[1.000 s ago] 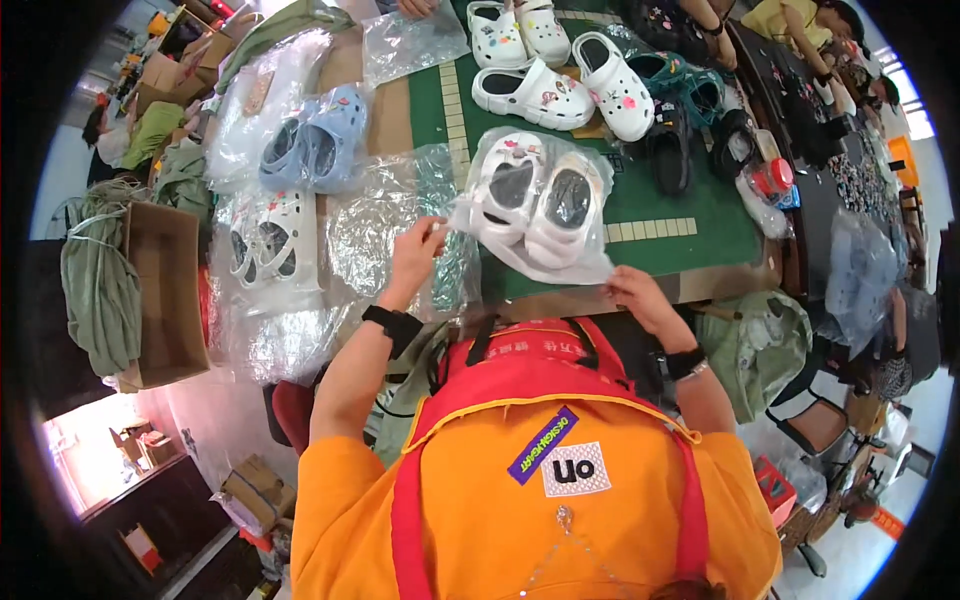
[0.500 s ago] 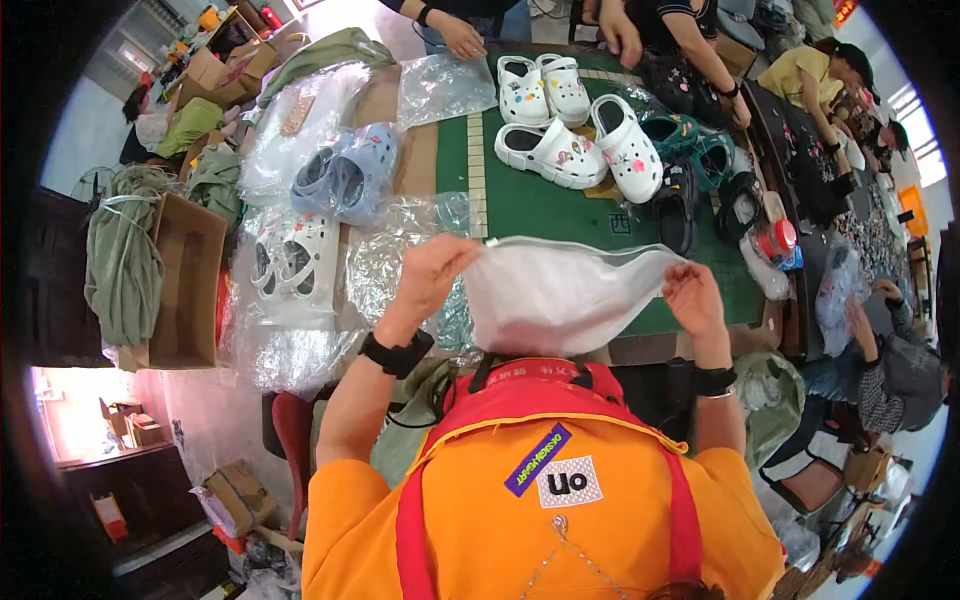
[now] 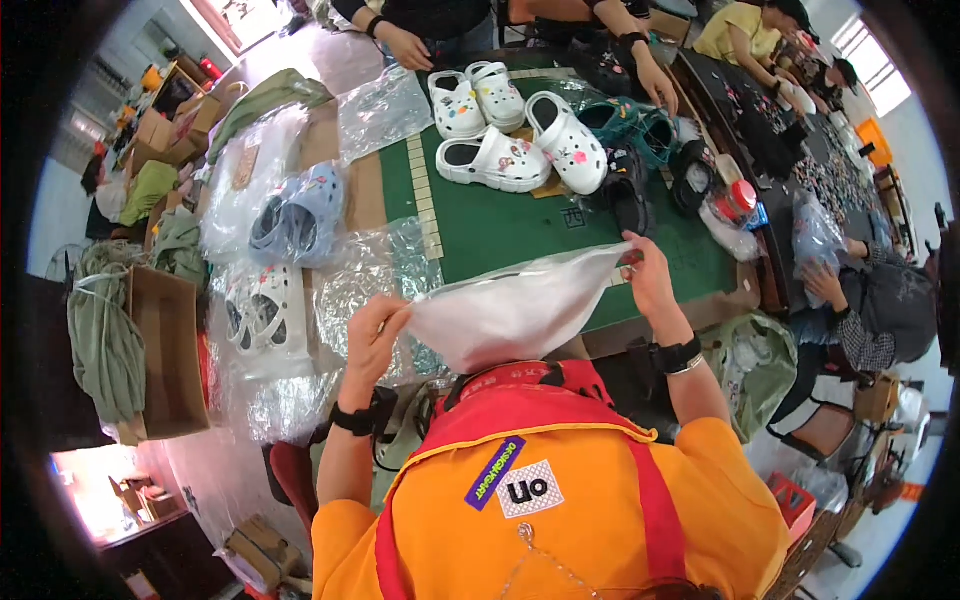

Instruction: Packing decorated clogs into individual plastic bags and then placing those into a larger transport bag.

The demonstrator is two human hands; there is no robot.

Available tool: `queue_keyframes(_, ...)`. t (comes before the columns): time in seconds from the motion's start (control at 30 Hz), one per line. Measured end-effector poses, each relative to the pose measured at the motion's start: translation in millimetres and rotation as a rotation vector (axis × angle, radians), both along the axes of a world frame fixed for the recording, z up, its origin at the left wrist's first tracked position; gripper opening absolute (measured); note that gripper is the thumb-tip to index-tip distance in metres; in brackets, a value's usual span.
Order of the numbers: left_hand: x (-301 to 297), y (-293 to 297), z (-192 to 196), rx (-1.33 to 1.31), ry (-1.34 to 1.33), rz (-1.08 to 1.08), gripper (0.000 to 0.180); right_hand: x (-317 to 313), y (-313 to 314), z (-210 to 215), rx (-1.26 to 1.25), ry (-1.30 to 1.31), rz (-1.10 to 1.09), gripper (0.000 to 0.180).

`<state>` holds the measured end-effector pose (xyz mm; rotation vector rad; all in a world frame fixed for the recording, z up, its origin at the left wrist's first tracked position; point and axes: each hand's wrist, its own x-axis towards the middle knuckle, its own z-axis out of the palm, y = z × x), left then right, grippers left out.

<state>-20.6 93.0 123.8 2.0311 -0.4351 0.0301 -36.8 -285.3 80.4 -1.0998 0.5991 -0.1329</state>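
A frosted white plastic bag (image 3: 515, 312) is stretched between my hands, just above the near edge of the table. My left hand (image 3: 374, 335) pinches its left corner, and my right hand (image 3: 652, 285) grips the right corner, a little higher. Beyond the bag, several white clogs with charms (image 3: 490, 165) lie on the green tabletop (image 3: 490, 225). Dark green clogs (image 3: 605, 122) and a black clog (image 3: 628, 190) are right of them. To the left, pale blue clogs (image 3: 318, 215) rest on clear plastic, with white clogs (image 3: 270, 305) in a bag nearer me.
A clear plastic bag (image 3: 385, 112) lies at the table's far left, by a person's hand (image 3: 408, 48). Another person's arm (image 3: 655, 78) reaches in at the far right. A red-lidded jar (image 3: 740, 198) stands on the right side. An open cardboard box (image 3: 165, 350) is left of the table.
The view has turned, so the table sits further left in it. The bag now slants, its right end raised and its left end lower. Both hands keep hold of it.
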Motion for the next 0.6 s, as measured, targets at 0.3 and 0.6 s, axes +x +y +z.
queue_keyframes(0.3,13.2,-0.7,39.1,0.399,-0.3,-0.11,0.043,-27.3,66.9,39.6,-0.036,-0.281,0.53,0.005)
queue_keyframes(0.6,3.5,-86.8,6.2,0.528,-0.394,-0.403,0.057,-33.0,78.3,53.8,-0.274,-0.267,0.746,0.016)
